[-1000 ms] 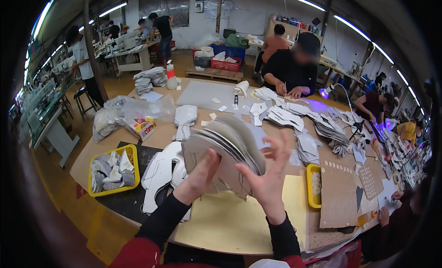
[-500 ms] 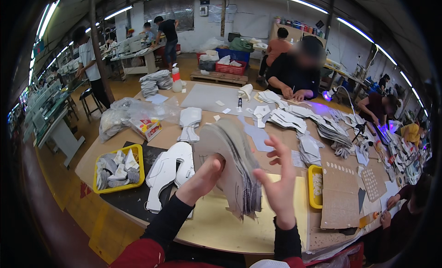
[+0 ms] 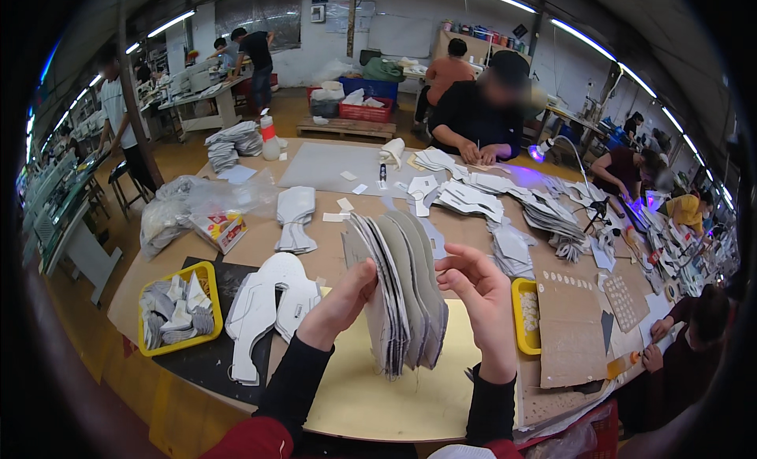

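A thick stack of grey and white cut fabric pieces [image 3: 393, 301] stands on edge between my hands, its layers fanned apart and loose threads hanging from the lower edge. My left hand [image 3: 347, 297] grips the stack's left side, thumb on the near face, other fingers hidden behind. At the upper right edge, my right hand [image 3: 481, 301] has its thumb and bent fingers against the outer layers. Beneath is a pale yellow board [image 3: 347, 396]. White curved pieces [image 3: 272, 301] lie left of my left hand.
Left, a yellow basket [image 3: 148, 333] holds cut scraps; another yellow tray [image 3: 527, 341] sits right, beside a cardboard sheet [image 3: 572, 341]. More cut stacks [image 3: 552, 218] cover the far right table. Across it a person [image 3: 481, 112] works near a lit lamp [image 3: 538, 152]. A spray bottle [image 3: 270, 139] stands behind.
The stack has turned and its layers have spread apart. My right hand, apart from it before with fingers spread, has come to its right edge. The view has shifted slightly right.
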Demonstrator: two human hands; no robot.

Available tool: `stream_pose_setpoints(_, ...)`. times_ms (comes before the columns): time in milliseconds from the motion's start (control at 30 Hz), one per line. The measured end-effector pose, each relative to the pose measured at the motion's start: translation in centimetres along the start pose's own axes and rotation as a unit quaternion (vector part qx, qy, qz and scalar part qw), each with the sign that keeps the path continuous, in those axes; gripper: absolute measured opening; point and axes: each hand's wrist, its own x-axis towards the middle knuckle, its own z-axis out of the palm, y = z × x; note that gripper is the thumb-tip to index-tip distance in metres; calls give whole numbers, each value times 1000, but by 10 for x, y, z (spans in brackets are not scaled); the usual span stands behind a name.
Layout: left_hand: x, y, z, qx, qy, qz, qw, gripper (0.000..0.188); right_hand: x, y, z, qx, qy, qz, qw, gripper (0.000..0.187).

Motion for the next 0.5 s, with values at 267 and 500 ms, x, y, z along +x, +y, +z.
stream_pose_setpoints(267, 0, 3, -2, -5, -2, -62, 998, 81, 9, 12, 3, 24, 4, 47, 999, 36)
stream_pose_setpoints(500, -5, 30, 12, -36, 30, -92, 995, 79, 16, 30, -8, 26, 30, 47, 998, 22)
